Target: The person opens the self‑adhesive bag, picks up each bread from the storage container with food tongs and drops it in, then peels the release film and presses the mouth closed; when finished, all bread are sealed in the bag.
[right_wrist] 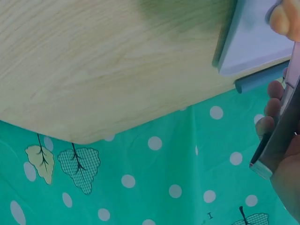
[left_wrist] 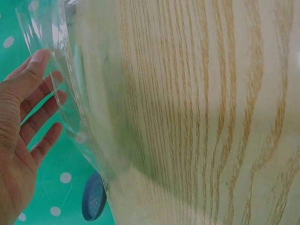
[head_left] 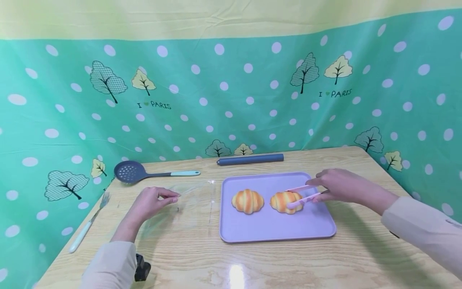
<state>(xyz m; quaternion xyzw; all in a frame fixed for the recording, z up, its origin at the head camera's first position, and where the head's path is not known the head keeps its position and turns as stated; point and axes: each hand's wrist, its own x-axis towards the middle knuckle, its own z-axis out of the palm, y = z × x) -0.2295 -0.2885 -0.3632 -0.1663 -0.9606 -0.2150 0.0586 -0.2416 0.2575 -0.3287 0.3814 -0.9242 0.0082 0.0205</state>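
Note:
Between thumb and fingertips, my left hand [head_left: 149, 204] pinches the edge of a clear plastic bag [head_left: 196, 206]. The left wrist view shows the bag's film [left_wrist: 70, 89] in front of the fingers, its lower part over the table. My right hand [head_left: 337, 186] grips pink tongs [head_left: 306, 199], whose arms reach either side of the right-hand croissant [head_left: 280, 202] on a lilac tray [head_left: 270, 232]. A second croissant [head_left: 248, 201] lies to its left on the same tray. In the right wrist view, the tongs [right_wrist: 277, 136] have a metallic hinge end near my palm.
A slotted skimmer [head_left: 130, 172] with a mint handle lies at the back left, and a fork [head_left: 86, 228] near the left edge. Behind the tray lies a dark blue rod [head_left: 250, 159]. A green dotted cloth [head_left: 231, 104] hangs beyond the wooden table [head_left: 187, 257].

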